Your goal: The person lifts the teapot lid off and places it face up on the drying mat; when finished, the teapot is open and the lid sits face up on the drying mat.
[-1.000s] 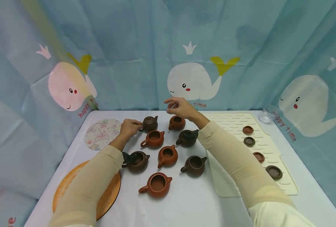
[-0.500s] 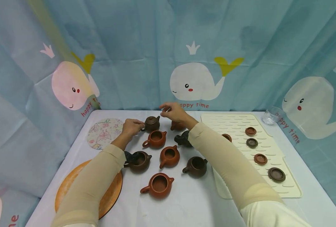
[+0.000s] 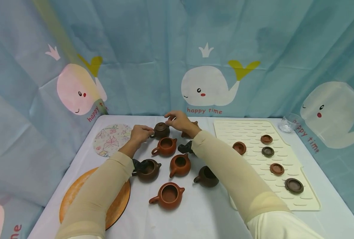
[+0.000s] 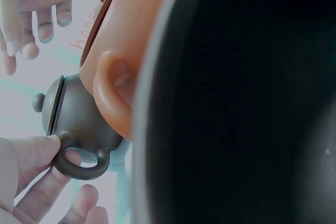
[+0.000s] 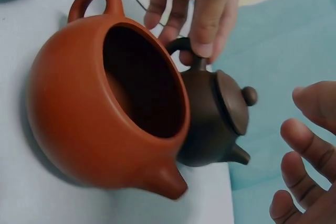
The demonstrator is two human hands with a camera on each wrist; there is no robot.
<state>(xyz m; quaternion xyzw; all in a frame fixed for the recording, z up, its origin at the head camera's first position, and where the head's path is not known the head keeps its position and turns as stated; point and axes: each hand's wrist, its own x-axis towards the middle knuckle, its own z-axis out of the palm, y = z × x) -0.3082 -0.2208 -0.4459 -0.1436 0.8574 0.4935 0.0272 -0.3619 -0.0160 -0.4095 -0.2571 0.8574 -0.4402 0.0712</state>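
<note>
At the back of the table stands a small dark brown teapot [image 3: 162,131] with its lid [image 5: 231,103] on. My left hand [image 3: 140,134] pinches its handle [image 4: 86,170] between thumb and fingers. Beside the lid, my right hand [image 3: 180,120] hovers with fingers spread and relaxed; in the right wrist view a gap separates the fingers from the knob [image 5: 249,96]. A lidless orange-brown teapot [image 3: 166,151] sits just in front of the dark one. Another reddish teapot [image 3: 194,125] is partly hidden behind my right hand and forearm.
Several lidless teapots, such as a reddish one [image 3: 168,203], stand nearer me. Right of them, a cream drying mat [image 3: 239,127] carries several lids. A clear cup [image 3: 287,123] is at the far right corner. Left are a floral round mat [image 3: 108,134] and an orange round board [image 3: 72,196].
My right hand has moved left and lower, from above the reddish teapot to beside the dark teapot's lid. My left hand stays at the handle. The view has turned slightly right.
</note>
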